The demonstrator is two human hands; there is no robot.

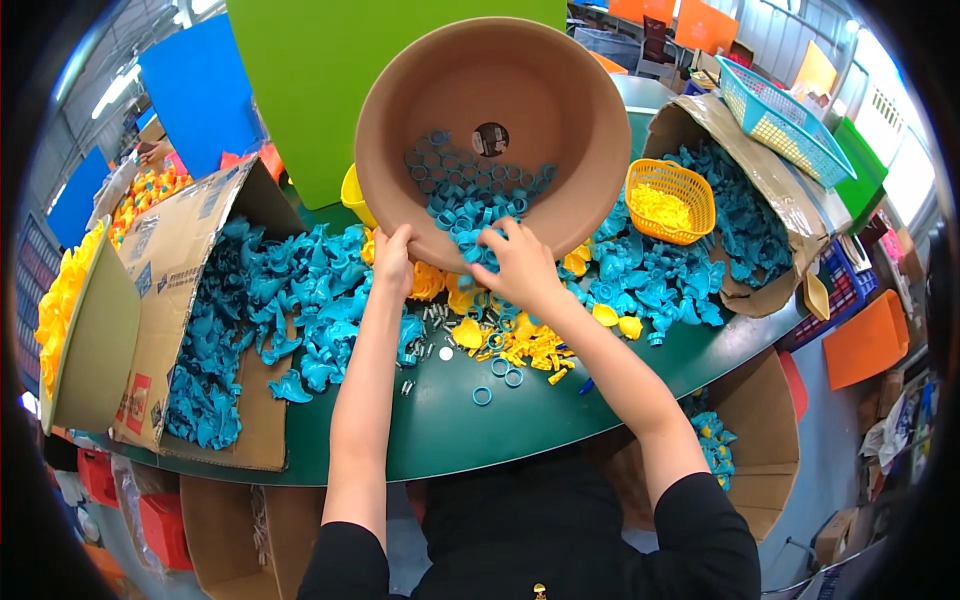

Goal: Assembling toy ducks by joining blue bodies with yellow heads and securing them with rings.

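A large brown round basin (540, 90) is tilted toward me above the table, its inside facing me. Blue plastic rings (480, 205) are heaped in its lower part, up to the near lip. My left hand (394, 262) grips the rim at the lower left. At the lower middle of the rim, my right hand (520, 262) has its fingers curled over some of the rings, with the thumb below them. Under the basin lie yellow plastic pieces (535, 343), small metal springs (436, 318) and a few loose blue rings (482, 396).
Blue molded parts (330, 290) spill from a cardboard box (190, 290) at the left; another tipped carton (800, 200) stands right. A yellow basket (690, 232) holds small yellow pieces. A teal basket (780, 120) rests atop the right carton. A green panel (310, 90) rises behind.
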